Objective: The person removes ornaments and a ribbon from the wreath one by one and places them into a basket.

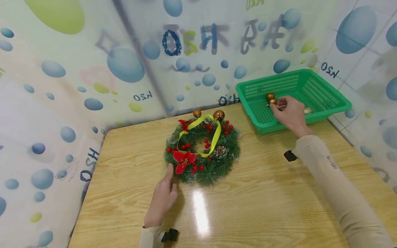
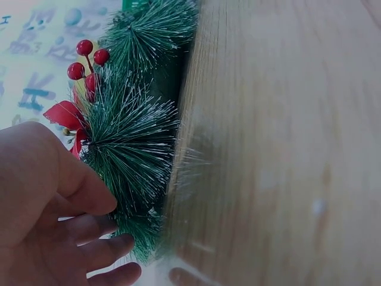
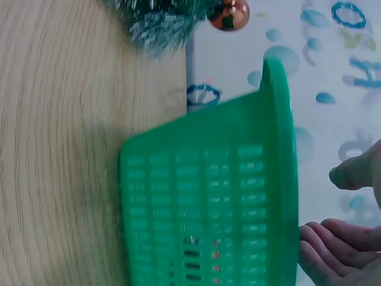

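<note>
On the wood-grain bench, the left hand is at the wreath's near left edge, its index finger extended to the greenery and the others loosely bent, holding nothing. The green Christmas wreath lies flat; on its near left part sits a red poinsettia, with a pine cone on its right side and clusters of red berries around it. A yellow ribbon loops over the wreath's centre, and two shiny baubles sit at its far edge. To the wreath's far right, the right hand reaches into a green plastic basket, thumb parted from curved fingers, beside gold balls; whether it touches them I cannot tell. Behind the wreath hangs a dotted, lettered backdrop.
</note>
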Demonstrator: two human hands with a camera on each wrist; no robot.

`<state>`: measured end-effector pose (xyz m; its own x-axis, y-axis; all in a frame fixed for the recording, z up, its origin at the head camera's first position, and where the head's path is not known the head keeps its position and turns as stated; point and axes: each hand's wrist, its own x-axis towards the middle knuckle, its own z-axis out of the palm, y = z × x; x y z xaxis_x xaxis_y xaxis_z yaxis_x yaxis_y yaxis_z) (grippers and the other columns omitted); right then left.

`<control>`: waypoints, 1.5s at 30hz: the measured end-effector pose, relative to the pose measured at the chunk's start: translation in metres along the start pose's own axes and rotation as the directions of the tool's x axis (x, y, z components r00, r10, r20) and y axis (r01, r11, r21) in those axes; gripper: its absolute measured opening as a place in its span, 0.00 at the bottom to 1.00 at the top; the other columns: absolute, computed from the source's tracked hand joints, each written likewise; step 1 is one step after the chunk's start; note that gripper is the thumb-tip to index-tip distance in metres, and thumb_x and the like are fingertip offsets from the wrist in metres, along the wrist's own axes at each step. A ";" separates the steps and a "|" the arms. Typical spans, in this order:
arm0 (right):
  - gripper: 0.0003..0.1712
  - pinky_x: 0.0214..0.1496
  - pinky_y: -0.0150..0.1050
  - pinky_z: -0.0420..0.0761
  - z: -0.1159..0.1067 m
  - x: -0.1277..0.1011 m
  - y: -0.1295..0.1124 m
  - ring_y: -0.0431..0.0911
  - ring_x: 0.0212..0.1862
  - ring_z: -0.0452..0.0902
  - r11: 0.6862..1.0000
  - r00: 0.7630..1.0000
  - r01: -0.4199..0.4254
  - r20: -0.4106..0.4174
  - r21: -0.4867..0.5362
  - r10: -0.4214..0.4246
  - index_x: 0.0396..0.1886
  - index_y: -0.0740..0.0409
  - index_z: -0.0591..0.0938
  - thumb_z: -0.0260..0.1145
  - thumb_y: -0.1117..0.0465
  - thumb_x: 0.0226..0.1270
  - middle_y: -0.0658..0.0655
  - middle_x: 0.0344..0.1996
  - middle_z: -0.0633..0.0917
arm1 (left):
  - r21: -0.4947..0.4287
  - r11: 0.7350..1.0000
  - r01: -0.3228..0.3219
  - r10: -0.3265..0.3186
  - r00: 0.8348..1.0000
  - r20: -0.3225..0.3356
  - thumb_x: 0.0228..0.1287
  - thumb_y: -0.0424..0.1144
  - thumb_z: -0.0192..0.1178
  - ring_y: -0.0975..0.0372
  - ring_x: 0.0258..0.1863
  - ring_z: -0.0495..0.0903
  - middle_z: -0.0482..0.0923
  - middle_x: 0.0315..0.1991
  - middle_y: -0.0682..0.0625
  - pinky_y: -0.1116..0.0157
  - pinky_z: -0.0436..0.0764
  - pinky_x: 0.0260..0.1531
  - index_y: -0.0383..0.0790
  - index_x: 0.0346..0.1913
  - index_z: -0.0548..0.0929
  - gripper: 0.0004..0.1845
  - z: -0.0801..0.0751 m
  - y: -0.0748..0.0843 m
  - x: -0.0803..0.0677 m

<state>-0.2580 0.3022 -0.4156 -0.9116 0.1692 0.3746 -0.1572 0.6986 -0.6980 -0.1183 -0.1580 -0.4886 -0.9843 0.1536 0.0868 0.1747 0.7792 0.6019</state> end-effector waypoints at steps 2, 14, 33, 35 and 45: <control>0.28 0.53 0.60 0.81 0.004 -0.001 -0.005 0.65 0.48 0.81 1.000 1.000 0.021 0.003 0.007 -0.021 0.57 0.75 0.78 0.61 0.52 0.73 0.74 0.48 0.83 | 0.000 1.000 -0.004 0.004 1.000 -0.007 0.64 0.23 0.50 0.59 0.32 0.73 0.56 0.77 0.36 0.60 0.81 0.45 0.31 0.79 0.54 0.39 0.000 -0.001 0.000; 0.23 0.52 0.59 0.82 0.022 -0.009 -0.024 0.65 0.46 0.83 0.992 0.992 0.128 0.019 0.015 -0.128 0.55 0.75 0.79 0.62 0.57 0.73 0.74 0.45 0.85 | -0.017 1.000 -0.013 0.013 1.000 -0.006 0.64 0.23 0.50 0.60 0.29 0.71 0.56 0.78 0.36 0.60 0.81 0.46 0.30 0.79 0.53 0.39 0.001 -0.002 -0.001; 0.21 0.55 0.58 0.84 0.056 -0.030 -0.050 0.63 0.50 0.83 0.973 0.973 0.198 0.096 0.115 -0.209 0.58 0.73 0.79 0.62 0.62 0.73 0.72 0.49 0.84 | -0.035 0.999 0.024 -0.023 0.999 0.024 0.66 0.24 0.49 0.52 0.50 0.78 0.52 0.79 0.39 0.56 0.80 0.54 0.33 0.80 0.51 0.39 0.000 -0.001 -0.001; 0.20 0.55 0.57 0.84 0.061 -0.031 -0.051 0.63 0.50 0.83 0.973 0.972 0.191 0.111 0.127 -0.206 0.58 0.73 0.78 0.61 0.64 0.72 0.71 0.50 0.84 | -0.035 0.999 0.023 -0.022 1.000 0.022 0.66 0.24 0.50 0.53 0.47 0.78 0.52 0.79 0.39 0.57 0.80 0.54 0.32 0.80 0.51 0.39 0.000 -0.001 -0.001; 0.20 0.53 0.55 0.86 0.087 -0.041 -0.056 0.62 0.50 0.83 0.961 0.954 0.251 0.137 0.113 -0.266 0.59 0.75 0.78 0.59 0.69 0.70 0.72 0.50 0.84 | -0.039 0.999 0.037 -0.036 0.999 0.028 0.67 0.24 0.50 0.52 0.50 0.77 0.52 0.79 0.40 0.57 0.80 0.52 0.34 0.80 0.51 0.39 -0.001 0.000 -0.001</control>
<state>-0.2447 0.1960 -0.4451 -0.8802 -0.1192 0.4594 -0.4231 0.6356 -0.6457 -0.1174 -0.1590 -0.4881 -0.9889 0.1424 0.0427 0.1369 0.7602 0.6351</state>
